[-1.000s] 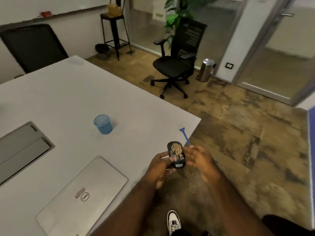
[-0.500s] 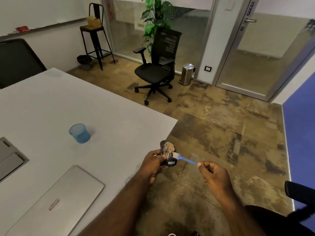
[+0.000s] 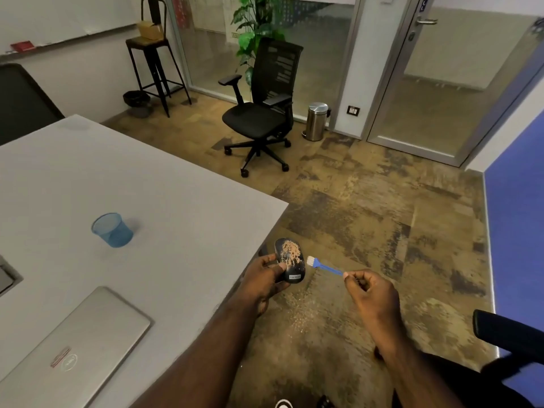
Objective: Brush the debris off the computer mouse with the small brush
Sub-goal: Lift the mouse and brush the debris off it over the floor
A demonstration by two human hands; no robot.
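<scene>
Computer mouse [image 3: 290, 260]: black, held face-up in the left hand [image 3: 266, 282], thumb on its near left edge and fingers curled beneath. It is carried off the table [image 3: 176, 201], just past the near right edge and over the floor [image 3: 368, 225], presumably so loosened matter drops clear of the work surface.
Debris [image 3: 290, 254]: tan, granular, spread over the middle and far part of the mouse's top; most appears unbrushed. Similar specks [image 3: 297, 313] lie on the floor below the hands.
Small brush [image 3: 322, 265]: blue handle, white bristles. The right hand [image 3: 369, 291] pinches the handle's tail end between thumb and fingertips, other fingers folded in. The bristles sit just beside the mouse's right edge; contact cannot be confirmed. The long grip likely favours light flicking strokes.
Also on the table: blue mesh cup [image 3: 112, 230], well apart toward the middle; closed silver laptop [image 3: 73, 346] at the near edge. Neither is involved.
</scene>
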